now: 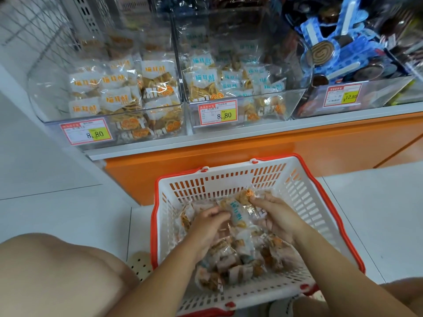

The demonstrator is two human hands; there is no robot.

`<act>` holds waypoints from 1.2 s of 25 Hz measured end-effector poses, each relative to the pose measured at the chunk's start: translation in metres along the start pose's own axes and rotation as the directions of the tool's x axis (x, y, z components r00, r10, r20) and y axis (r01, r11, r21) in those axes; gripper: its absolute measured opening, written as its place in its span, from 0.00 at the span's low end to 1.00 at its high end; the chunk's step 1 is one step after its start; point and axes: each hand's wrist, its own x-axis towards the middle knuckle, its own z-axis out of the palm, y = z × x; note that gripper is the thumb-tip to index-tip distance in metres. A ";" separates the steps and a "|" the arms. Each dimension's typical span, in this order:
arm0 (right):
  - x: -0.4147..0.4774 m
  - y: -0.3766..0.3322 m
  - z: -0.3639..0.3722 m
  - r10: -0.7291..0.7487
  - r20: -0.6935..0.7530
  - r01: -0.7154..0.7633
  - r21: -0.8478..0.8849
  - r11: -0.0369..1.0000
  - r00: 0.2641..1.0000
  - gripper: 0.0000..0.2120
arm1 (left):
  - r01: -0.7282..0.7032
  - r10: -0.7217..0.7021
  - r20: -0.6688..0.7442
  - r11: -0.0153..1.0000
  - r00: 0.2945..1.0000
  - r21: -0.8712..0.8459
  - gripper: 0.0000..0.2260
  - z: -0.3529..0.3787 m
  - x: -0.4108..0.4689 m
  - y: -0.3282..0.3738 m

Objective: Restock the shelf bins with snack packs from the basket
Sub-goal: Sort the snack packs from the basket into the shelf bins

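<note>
Both left hand (207, 224) and right hand (278, 217) fingers clutch snack packs (238, 213) inside the basket (306, 209).

Both bare forearms are stretched forward and down, angled in so the hands are brought close together. The left hand (209, 221) is turned palm-in, fingers curled onto the edge of a snack pack (238, 213), and that pack's far end is pinched by the right hand (278, 217), thumb and fingertips bunched up. Bare knees are kept bent at either side, fwiw.
</note>
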 end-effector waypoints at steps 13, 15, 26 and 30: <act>-0.002 0.022 0.006 0.054 0.003 -0.053 -0.182 0.982 0.999 0.15 | -0.077 0.079 -0.109 0.997 0.991 0.023 0.12 -0.008 -0.006 0.005; 0.000 0.020 0.004 0.007 -0.067 -0.021 -0.216 0.976 0.998 0.16 | -0.075 0.077 -0.122 0.997 0.990 0.016 0.10 -0.010 -0.005 0.006; -0.007 0.012 0.013 -0.012 -0.033 0.003 -0.286 0.958 0.999 0.12 | -0.129 0.142 -0.144 0.987 0.979 0.097 0.08 -0.009 -0.006 0.008; -0.027 -0.033 0.030 -0.239 0.029 0.226 -0.446 0.866 0.971 0.10 | -0.311 0.345 -0.066 0.902 0.936 0.299 0.09 0.004 -0.037 0.054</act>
